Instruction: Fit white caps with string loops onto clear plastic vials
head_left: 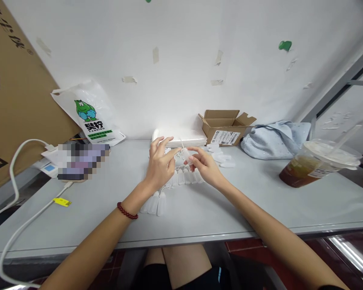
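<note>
My right hand (pixel 204 163) pinches a small translucent white tag (pixel 186 155) between thumb and fingers, above the middle of the table. My left hand (pixel 161 163) is beside it, fingers spread, with the index fingertip at the tag's upper end. A thin white string (pixel 182 142) sticks up there. Whether the left fingertip presses on the string is too small to tell. Below the hands lies a row of similar tags (pixel 181 177) with white strings, partly hidden by the hands. Nearer me, several tags (pixel 161 204) lie side by side.
White flat sheets (pixel 181 135) are stacked against the wall, by an open cardboard box (pixel 223 128). More tags (pixel 226 158) lie before the box. Right are a light blue cloth bag (pixel 275 141) and a drink cup (pixel 316 163); left, a plastic bag (pixel 92 110) and a white cable (pixel 28 223).
</note>
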The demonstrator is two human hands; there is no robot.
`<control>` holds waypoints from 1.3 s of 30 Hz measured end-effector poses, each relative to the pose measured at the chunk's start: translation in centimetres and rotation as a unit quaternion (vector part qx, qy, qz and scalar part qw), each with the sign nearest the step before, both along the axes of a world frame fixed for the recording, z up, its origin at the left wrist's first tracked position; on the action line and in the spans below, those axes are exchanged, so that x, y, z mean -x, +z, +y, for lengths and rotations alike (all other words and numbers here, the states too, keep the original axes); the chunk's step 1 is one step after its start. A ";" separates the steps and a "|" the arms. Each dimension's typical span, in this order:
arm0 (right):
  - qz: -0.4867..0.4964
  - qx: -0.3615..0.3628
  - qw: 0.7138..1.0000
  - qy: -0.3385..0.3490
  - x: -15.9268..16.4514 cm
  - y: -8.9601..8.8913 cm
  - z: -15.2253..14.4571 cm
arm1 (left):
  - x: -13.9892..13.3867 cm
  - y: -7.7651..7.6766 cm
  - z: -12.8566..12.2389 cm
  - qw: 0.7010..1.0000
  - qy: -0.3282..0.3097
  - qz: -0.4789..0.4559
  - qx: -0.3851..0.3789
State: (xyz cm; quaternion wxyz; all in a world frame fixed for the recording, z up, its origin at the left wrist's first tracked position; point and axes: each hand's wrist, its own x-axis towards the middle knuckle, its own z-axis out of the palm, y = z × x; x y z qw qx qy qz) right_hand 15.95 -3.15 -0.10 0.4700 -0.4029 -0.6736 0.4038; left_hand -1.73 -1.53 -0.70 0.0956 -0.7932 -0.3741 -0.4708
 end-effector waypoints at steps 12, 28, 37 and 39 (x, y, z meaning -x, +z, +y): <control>0.105 0.077 0.991 0.044 0.0 0.4 -0.1 | -0.3 0.2 -0.3 0.999 -0.026 0.006 0.018; 0.207 0.194 0.952 0.114 -0.1 -0.1 0.1 | -0.6 0.7 -0.7 0.994 -0.105 0.022 0.037; 0.027 0.148 0.983 0.103 0.0 0.8 -0.4 | 0.8 1.9 -2.3 0.977 -0.144 0.090 0.128; -0.015 0.161 0.979 0.120 0.0 0.8 -0.6 | 1.3 1.9 -2.9 0.973 -0.153 0.099 0.144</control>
